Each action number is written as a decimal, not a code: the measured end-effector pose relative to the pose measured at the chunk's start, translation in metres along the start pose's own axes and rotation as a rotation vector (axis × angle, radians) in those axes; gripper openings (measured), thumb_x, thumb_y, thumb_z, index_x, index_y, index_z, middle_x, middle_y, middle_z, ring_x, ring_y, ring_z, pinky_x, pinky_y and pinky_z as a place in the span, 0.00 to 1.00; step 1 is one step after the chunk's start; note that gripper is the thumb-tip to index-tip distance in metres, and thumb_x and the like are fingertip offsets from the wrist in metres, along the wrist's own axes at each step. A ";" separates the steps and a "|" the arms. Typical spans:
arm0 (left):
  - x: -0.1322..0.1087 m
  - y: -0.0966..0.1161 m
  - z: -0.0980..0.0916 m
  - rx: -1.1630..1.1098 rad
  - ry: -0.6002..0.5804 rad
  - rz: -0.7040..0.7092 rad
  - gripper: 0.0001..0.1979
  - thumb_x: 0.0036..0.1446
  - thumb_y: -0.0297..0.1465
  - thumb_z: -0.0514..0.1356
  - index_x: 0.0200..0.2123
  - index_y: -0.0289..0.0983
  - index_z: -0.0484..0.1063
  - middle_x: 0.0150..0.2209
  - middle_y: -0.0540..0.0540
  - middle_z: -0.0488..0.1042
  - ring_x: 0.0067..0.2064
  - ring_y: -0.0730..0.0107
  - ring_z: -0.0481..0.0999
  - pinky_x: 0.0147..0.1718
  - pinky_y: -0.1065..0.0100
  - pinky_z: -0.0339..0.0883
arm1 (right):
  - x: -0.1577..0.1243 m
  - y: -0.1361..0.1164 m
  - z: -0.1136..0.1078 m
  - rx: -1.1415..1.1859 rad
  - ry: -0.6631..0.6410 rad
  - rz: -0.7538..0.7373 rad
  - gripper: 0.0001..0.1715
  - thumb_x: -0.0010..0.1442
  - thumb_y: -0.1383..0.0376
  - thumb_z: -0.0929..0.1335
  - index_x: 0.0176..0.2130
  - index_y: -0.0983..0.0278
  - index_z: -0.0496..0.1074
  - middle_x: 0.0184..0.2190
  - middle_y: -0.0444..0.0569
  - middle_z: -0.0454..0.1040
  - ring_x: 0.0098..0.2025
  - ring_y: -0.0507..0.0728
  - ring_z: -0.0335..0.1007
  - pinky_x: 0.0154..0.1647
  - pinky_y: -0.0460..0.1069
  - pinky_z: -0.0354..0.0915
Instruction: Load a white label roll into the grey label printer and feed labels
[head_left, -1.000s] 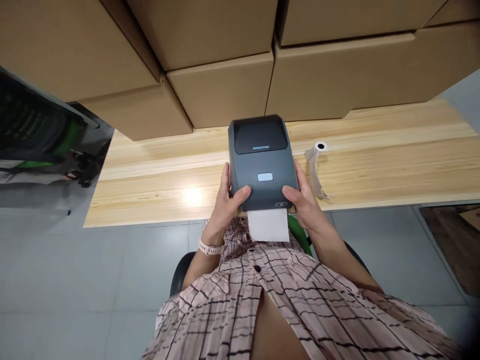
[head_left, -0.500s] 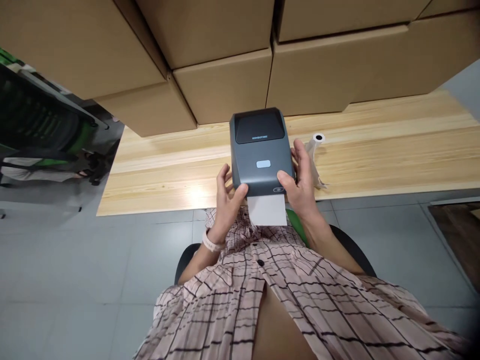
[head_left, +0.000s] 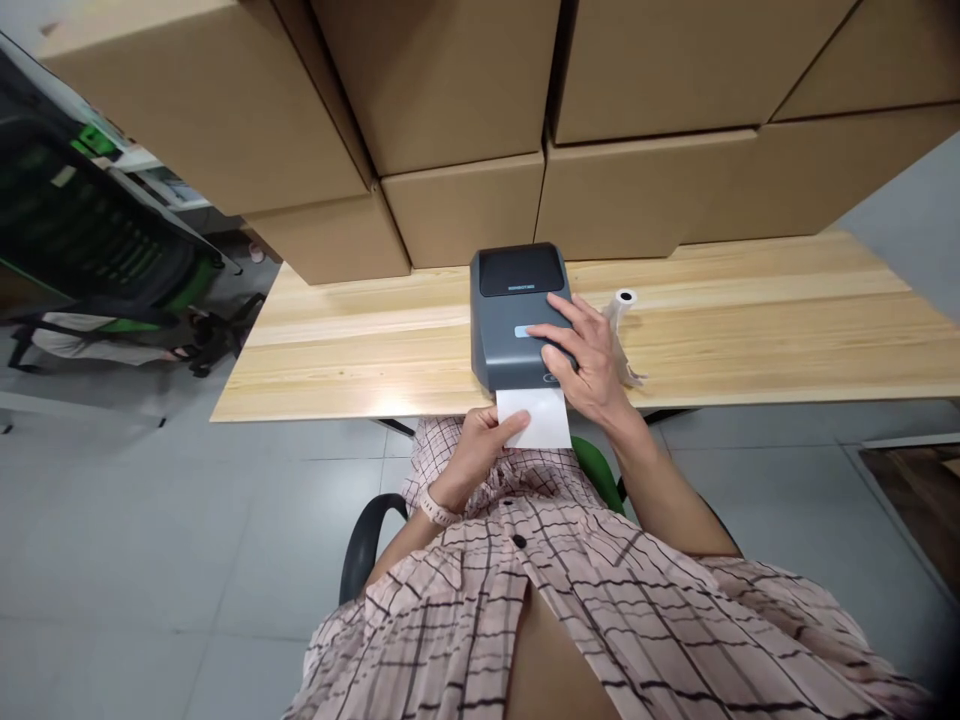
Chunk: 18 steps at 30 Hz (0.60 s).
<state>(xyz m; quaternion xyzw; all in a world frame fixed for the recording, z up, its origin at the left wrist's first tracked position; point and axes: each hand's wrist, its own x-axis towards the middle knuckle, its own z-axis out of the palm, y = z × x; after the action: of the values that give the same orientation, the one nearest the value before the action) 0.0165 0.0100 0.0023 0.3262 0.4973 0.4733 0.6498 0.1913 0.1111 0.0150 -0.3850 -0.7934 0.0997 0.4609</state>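
Thumb uppermost, the left hand point(head_left: 484, 444) pinches a white rectangular paper sheet point(head_left: 547, 422) that sticks out from the near end of the dark blue-grey boxy printer point(head_left: 506, 312). Apart from it, the right hand point(head_left: 591, 358) lies with fingers loosely spread over the printer's right side, one fingertip at its pale blue oblong button point(head_left: 520, 331). Beneath the printer is a pale wood-grained table point(head_left: 750, 335); to its right, a white paper roll point(head_left: 624, 297) trails a ragged loose end; behind it stand brown cardboard boxes point(head_left: 472, 215).
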 end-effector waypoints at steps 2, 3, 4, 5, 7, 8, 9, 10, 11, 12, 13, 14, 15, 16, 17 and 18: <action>0.000 -0.001 -0.001 0.009 0.026 -0.015 0.26 0.44 0.53 0.77 0.25 0.33 0.81 0.24 0.47 0.79 0.25 0.74 0.70 0.25 0.70 0.65 | 0.006 -0.006 -0.008 -0.036 -0.051 0.018 0.18 0.75 0.51 0.63 0.54 0.47 0.79 0.71 0.38 0.69 0.75 0.67 0.57 0.77 0.75 0.47; 0.001 -0.001 -0.001 0.012 0.033 -0.020 0.26 0.44 0.53 0.77 0.25 0.33 0.81 0.24 0.47 0.79 0.25 0.74 0.70 0.26 0.70 0.66 | 0.010 -0.009 -0.011 -0.053 -0.081 0.024 0.17 0.74 0.50 0.64 0.53 0.46 0.79 0.71 0.36 0.69 0.76 0.68 0.55 0.77 0.77 0.41; 0.002 -0.001 -0.001 0.017 0.034 -0.026 0.27 0.44 0.53 0.76 0.26 0.33 0.81 0.24 0.47 0.79 0.25 0.73 0.70 0.27 0.69 0.66 | 0.014 -0.012 -0.014 -0.063 -0.110 0.024 0.17 0.74 0.48 0.64 0.52 0.45 0.80 0.71 0.35 0.69 0.77 0.69 0.53 0.78 0.78 0.35; 0.004 -0.001 -0.001 0.024 0.030 -0.030 0.27 0.44 0.54 0.76 0.25 0.34 0.81 0.24 0.47 0.78 0.25 0.73 0.70 0.27 0.69 0.67 | 0.018 -0.014 -0.016 -0.063 -0.137 0.021 0.16 0.73 0.47 0.65 0.51 0.45 0.80 0.71 0.34 0.69 0.78 0.69 0.51 0.78 0.78 0.31; 0.008 0.001 -0.003 0.053 0.011 -0.026 0.28 0.44 0.56 0.76 0.24 0.34 0.80 0.24 0.47 0.78 0.25 0.73 0.70 0.28 0.68 0.66 | 0.024 -0.016 -0.016 -0.043 -0.175 0.009 0.15 0.71 0.46 0.67 0.48 0.46 0.80 0.69 0.35 0.71 0.79 0.69 0.49 0.79 0.78 0.27; 0.010 0.002 -0.005 0.079 0.001 -0.016 0.29 0.44 0.56 0.75 0.23 0.34 0.79 0.23 0.48 0.77 0.25 0.73 0.69 0.28 0.68 0.66 | 0.025 -0.015 -0.014 -0.031 -0.185 0.005 0.15 0.71 0.46 0.68 0.47 0.47 0.80 0.68 0.36 0.73 0.79 0.69 0.49 0.79 0.78 0.26; 0.010 0.003 -0.008 0.115 -0.006 0.000 0.29 0.45 0.57 0.75 0.22 0.35 0.78 0.22 0.49 0.75 0.25 0.74 0.67 0.28 0.68 0.64 | 0.025 -0.013 -0.012 -0.020 -0.184 0.002 0.15 0.70 0.46 0.68 0.46 0.48 0.80 0.67 0.37 0.74 0.79 0.69 0.50 0.79 0.78 0.27; 0.011 0.004 -0.012 0.159 -0.004 0.025 0.30 0.47 0.57 0.73 0.19 0.35 0.75 0.20 0.50 0.73 0.24 0.75 0.65 0.27 0.69 0.62 | 0.022 -0.010 -0.010 -0.004 -0.173 0.001 0.16 0.70 0.45 0.68 0.46 0.48 0.80 0.67 0.37 0.73 0.79 0.69 0.49 0.79 0.78 0.28; 0.010 0.005 -0.016 0.206 0.015 0.062 0.31 0.51 0.57 0.71 0.17 0.36 0.73 0.19 0.50 0.70 0.23 0.75 0.64 0.26 0.69 0.60 | 0.018 -0.007 -0.009 0.021 -0.155 0.002 0.17 0.70 0.44 0.68 0.47 0.48 0.80 0.69 0.37 0.71 0.80 0.70 0.49 0.79 0.78 0.31; 0.009 0.007 -0.021 0.253 0.053 0.113 0.32 0.55 0.57 0.68 0.16 0.36 0.70 0.18 0.51 0.68 0.23 0.75 0.63 0.26 0.69 0.58 | 0.013 -0.004 -0.008 0.059 -0.130 0.009 0.19 0.70 0.43 0.67 0.50 0.48 0.80 0.72 0.37 0.67 0.80 0.70 0.48 0.78 0.78 0.35; 0.008 0.009 -0.025 0.292 0.121 0.179 0.33 0.60 0.56 0.65 0.15 0.37 0.69 0.17 0.51 0.67 0.23 0.74 0.63 0.26 0.68 0.58 | 0.006 0.000 -0.008 0.110 -0.100 0.024 0.22 0.70 0.42 0.66 0.55 0.47 0.78 0.75 0.37 0.63 0.80 0.70 0.47 0.78 0.78 0.39; 0.007 0.011 -0.030 0.317 0.208 0.262 0.32 0.64 0.54 0.62 0.16 0.37 0.69 0.18 0.50 0.67 0.24 0.73 0.64 0.27 0.68 0.60 | -0.001 0.003 -0.008 0.169 -0.068 0.048 0.26 0.71 0.41 0.65 0.60 0.45 0.75 0.77 0.37 0.58 0.80 0.70 0.46 0.78 0.77 0.43; 0.007 0.014 -0.033 0.328 0.300 0.360 0.30 0.67 0.52 0.61 0.19 0.38 0.71 0.21 0.49 0.70 0.26 0.71 0.68 0.29 0.67 0.63 | -0.007 0.005 -0.008 0.233 -0.038 0.080 0.29 0.71 0.40 0.64 0.65 0.44 0.71 0.78 0.36 0.55 0.80 0.69 0.46 0.78 0.76 0.45; 0.008 0.018 -0.036 0.329 0.377 0.459 0.25 0.69 0.49 0.60 0.25 0.38 0.76 0.26 0.48 0.75 0.31 0.68 0.73 0.33 0.66 0.68 | -0.012 0.007 -0.008 0.298 -0.006 0.118 0.32 0.72 0.41 0.62 0.69 0.43 0.67 0.79 0.36 0.53 0.81 0.68 0.45 0.79 0.75 0.45; 0.011 0.022 -0.038 0.328 0.419 0.543 0.20 0.70 0.48 0.59 0.34 0.40 0.80 0.34 0.46 0.79 0.37 0.66 0.77 0.39 0.65 0.72 | -0.016 0.008 -0.007 0.362 0.025 0.155 0.33 0.73 0.41 0.61 0.71 0.42 0.64 0.79 0.35 0.53 0.81 0.68 0.45 0.80 0.74 0.44; 0.014 0.026 -0.038 0.329 0.421 0.601 0.17 0.71 0.47 0.58 0.45 0.42 0.81 0.45 0.44 0.82 0.47 0.62 0.80 0.47 0.62 0.74 | -0.019 0.009 -0.005 0.422 0.051 0.184 0.34 0.73 0.40 0.60 0.73 0.41 0.62 0.78 0.35 0.53 0.81 0.67 0.45 0.81 0.72 0.44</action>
<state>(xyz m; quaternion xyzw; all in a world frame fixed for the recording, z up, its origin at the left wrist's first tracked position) -0.0266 0.0303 0.0095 0.4528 0.5714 0.6127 0.3052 0.2055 0.1031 0.0013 -0.3532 -0.7044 0.2953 0.5402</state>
